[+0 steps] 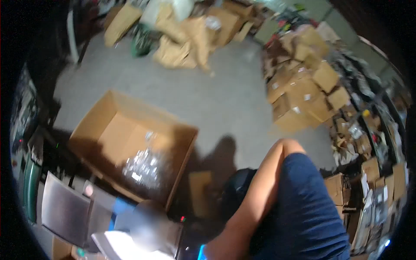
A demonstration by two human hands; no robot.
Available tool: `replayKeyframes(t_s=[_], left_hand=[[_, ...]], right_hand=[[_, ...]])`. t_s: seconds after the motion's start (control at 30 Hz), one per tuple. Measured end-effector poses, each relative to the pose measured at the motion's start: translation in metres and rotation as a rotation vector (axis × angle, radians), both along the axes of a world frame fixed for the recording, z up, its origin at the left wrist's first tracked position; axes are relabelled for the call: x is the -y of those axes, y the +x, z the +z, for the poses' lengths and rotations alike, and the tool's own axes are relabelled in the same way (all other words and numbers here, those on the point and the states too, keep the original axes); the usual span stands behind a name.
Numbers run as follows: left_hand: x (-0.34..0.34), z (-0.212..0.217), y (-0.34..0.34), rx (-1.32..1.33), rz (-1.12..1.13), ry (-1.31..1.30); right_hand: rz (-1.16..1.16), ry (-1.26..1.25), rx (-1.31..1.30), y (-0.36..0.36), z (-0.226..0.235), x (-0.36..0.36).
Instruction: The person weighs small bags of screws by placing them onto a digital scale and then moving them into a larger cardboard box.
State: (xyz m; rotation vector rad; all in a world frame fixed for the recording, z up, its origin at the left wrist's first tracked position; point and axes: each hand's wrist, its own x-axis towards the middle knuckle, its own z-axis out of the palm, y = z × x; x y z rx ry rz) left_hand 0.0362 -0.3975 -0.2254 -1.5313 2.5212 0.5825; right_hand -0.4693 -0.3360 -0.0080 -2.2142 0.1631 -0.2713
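My right arm bends sharply at the right of centre, in a wide navy sleeve, with the bare elbow pointing away. Its forearm runs back to the lower edge, where my right hand (219, 249) is only partly in the picture and blurred, its fingers hidden. A bright blue edge (202, 252) of something I cannot make out shows beside it. My left hand is not visible. Left of the arm, a large open cardboard box (117, 110) holds a heap of clear, shiny plastic packets (145, 169) in its near right corner.
Grey metal panels (65, 210) and a bright white sheet (123, 247) lie in front of the box, partly blurred. Stacked cartons (299, 97) and crowded shelves line the right side. Crumpled brown paper (175, 52) and a dark green bag (141, 41) lie on the floor (225, 91) at the back.
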Motion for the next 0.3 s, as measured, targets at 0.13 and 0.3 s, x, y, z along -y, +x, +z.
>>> replayKeyframes(t_s=[0.13,0.3], left_hand=[[-0.049,0.040,0.011,-0.012,-0.013,0.143],[-0.143,0.040,0.074,0.142,0.014,0.019]], right_hand=[[0.128,0.498,-0.030,0.002,0.022,-0.016],[0.551,0.427,-0.220,0.037,0.032,0.021]])
